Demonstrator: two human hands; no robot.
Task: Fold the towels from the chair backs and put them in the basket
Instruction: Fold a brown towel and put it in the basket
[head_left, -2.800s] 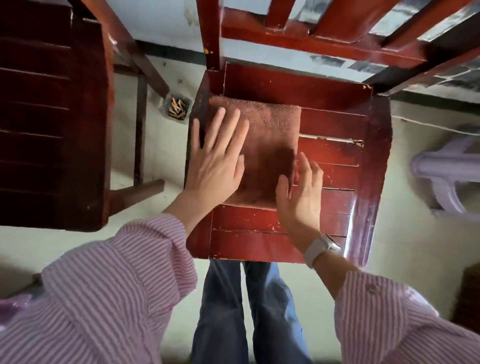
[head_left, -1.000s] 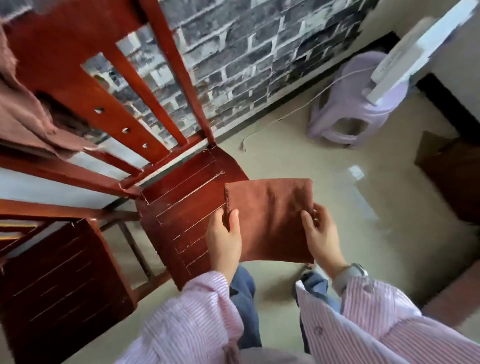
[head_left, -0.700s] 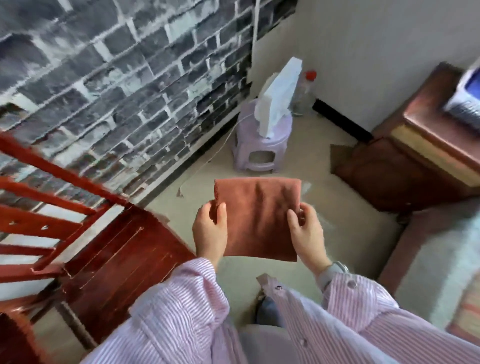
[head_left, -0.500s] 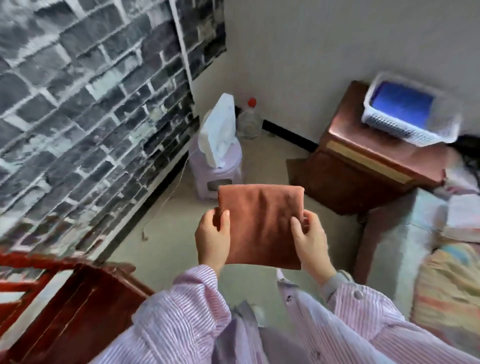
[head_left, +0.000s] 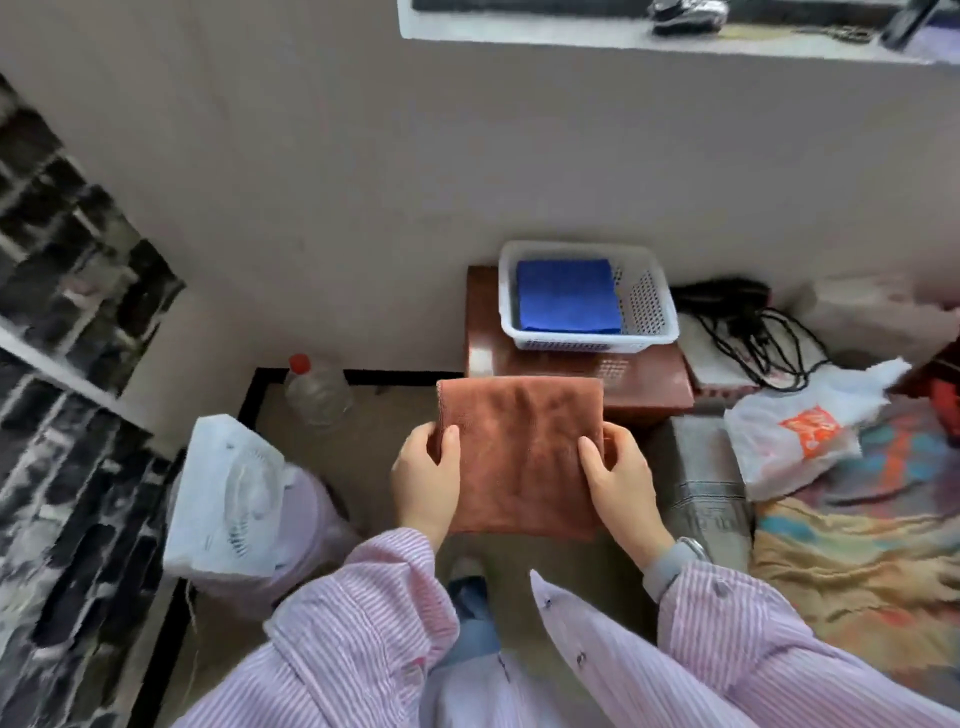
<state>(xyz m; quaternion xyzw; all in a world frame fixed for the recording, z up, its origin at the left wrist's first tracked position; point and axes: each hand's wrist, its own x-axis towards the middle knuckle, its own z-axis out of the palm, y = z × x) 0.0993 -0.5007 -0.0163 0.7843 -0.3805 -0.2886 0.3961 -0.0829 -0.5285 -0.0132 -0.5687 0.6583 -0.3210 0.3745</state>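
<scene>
Both hands' fingers (head_left: 451, 441) pinch folded brown towel (head_left: 522, 457) edges; white basket (head_left: 647, 306) with blue towel (head_left: 569, 295) beyond fingers.

A: What stands at the left wall?

B: A white fan (head_left: 228, 499) sits on a lilac plastic stool (head_left: 311, 525), close to the dark brick wall (head_left: 67, 322). Behind them, near the corner, is a clear plastic bottle (head_left: 317, 392) with a red cap.

A: And to the right?

B: A reddish wooden cabinet (head_left: 649, 384) stands against the pale wall. Beside it lies a tangle of black cables (head_left: 753, 332). Nearer, a white plastic bag (head_left: 800, 441) with an orange print rests on a multicoloured blanket (head_left: 857, 551).

A: Anything higher up?

B: A window ledge (head_left: 675, 31), with blurred objects I can't make out.
</scene>
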